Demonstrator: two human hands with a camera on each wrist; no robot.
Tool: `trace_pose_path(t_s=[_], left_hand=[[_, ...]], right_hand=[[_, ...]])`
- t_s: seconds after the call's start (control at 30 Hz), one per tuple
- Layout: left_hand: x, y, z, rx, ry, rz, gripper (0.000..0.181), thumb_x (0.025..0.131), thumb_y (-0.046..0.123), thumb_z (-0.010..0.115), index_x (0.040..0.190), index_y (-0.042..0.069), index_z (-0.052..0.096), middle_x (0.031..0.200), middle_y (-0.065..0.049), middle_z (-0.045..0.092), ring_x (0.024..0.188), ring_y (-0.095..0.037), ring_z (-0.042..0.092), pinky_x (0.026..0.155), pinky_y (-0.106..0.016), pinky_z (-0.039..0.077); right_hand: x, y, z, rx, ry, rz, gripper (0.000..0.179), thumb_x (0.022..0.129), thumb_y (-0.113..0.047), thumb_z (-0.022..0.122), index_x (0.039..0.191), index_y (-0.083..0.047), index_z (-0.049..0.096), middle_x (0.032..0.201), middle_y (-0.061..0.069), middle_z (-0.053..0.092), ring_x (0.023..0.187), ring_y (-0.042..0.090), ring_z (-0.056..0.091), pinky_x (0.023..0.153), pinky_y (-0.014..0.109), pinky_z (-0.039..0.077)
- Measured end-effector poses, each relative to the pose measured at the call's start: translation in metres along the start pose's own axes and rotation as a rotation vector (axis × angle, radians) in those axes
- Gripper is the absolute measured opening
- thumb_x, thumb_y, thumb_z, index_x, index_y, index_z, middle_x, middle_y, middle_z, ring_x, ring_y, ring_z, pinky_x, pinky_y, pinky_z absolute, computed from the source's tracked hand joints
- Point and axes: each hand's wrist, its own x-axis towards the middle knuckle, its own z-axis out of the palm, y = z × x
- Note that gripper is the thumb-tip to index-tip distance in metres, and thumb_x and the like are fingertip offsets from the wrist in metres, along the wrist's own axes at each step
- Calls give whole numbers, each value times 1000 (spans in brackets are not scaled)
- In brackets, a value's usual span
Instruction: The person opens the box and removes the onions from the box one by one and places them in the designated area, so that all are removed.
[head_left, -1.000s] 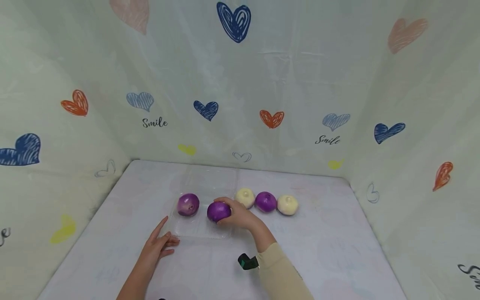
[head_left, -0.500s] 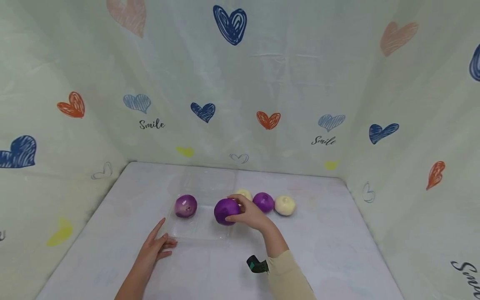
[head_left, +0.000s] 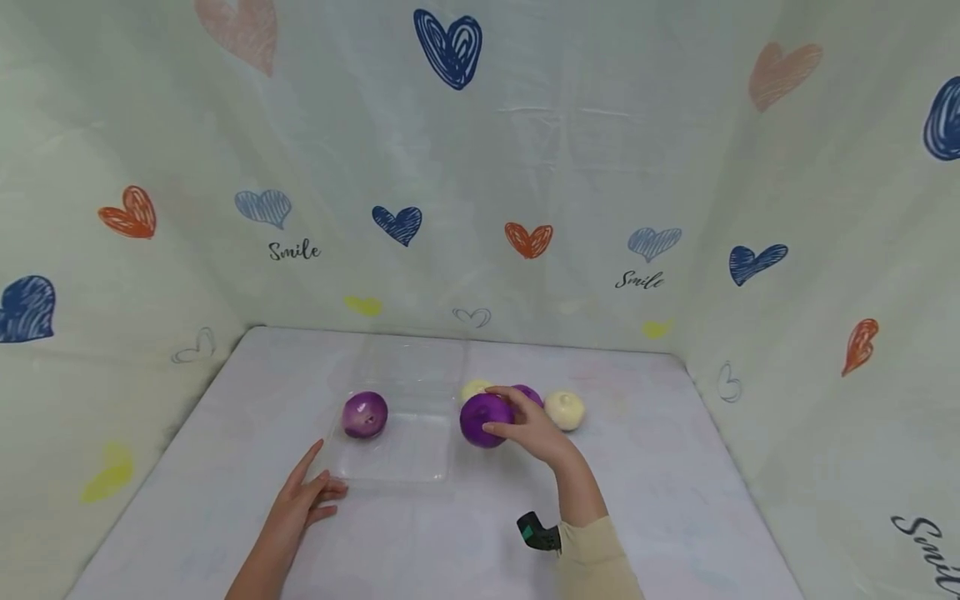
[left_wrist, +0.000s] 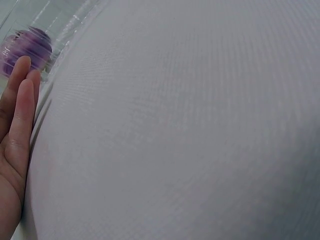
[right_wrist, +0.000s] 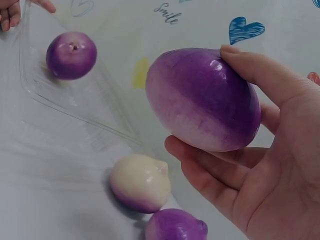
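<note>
My right hand [head_left: 534,427] grips a purple onion [head_left: 483,420] between thumb and fingers, raised just right of the clear plastic box [head_left: 408,446]. In the right wrist view, the held onion [right_wrist: 202,100] fades from deep purple to pale. Another purple onion [head_left: 365,414] sits in the left part of the box. My left hand [head_left: 294,500] lies at the box's near left corner with its index finger extended, holding nothing. Behind the right hand stand a pale onion [head_left: 475,389] and a purple onion [head_left: 529,393], both partly hidden. A second pale onion [head_left: 564,410] stands at the row's right end.
The box's clear lid [head_left: 408,360] lies folded back toward the rear curtain [head_left: 570,167], which is printed with hearts. A black device [head_left: 538,532] sticks out from the right sleeve [head_left: 598,557]. White cloth covers the table [head_left: 660,492].
My right hand has lifted the purple onion out of the box and carried it rightward, toward the row of onions. My left hand has stayed by the box corner.
</note>
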Motion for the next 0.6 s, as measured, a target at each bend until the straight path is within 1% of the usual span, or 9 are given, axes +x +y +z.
trace_pose_path(t_s=[0.1,0.27,0.4,0.5,0.6], left_hand=[[0,0,0,-3,-6,6,62,104,21,45,158,25,14,94,-1,71,90,-12,67,77,-29,53],[-1,0,0,2,-17,25,63,105,24,47,158,24,14,93,-1,71,90,-11,67,77,-29,53],[-1,-1,0,3,-20,37,64,104,25,48,158,23,13,94,-1,71,89,-10,67,76,-28,54],[-1,0,0,-4,-23,27,65,104,26,48,158,24,12,93,0,71,89,-10,67,76,-27,53],[-1,0,0,-4,-26,27,65,104,28,49,158,25,13,94,0,71,89,-10,66,76,-27,53]], right_hand=[[-6,-2,-6,0,21,-10,56,90,-20,72,141,-12,50,143,20,43,127,43,47,98,52,43],[-14,-4,-17,2,85,-36,53,90,-14,71,140,-15,52,144,17,43,128,40,46,99,52,43],[-21,-2,-26,-4,167,-34,53,90,-12,71,139,-18,53,146,15,43,127,38,46,96,51,44],[-27,0,-33,-3,226,-24,53,90,-12,70,139,-19,53,147,15,41,125,40,48,93,51,46],[-32,3,-39,10,278,-39,53,90,-10,69,139,-17,52,147,16,40,124,40,48,93,51,46]])
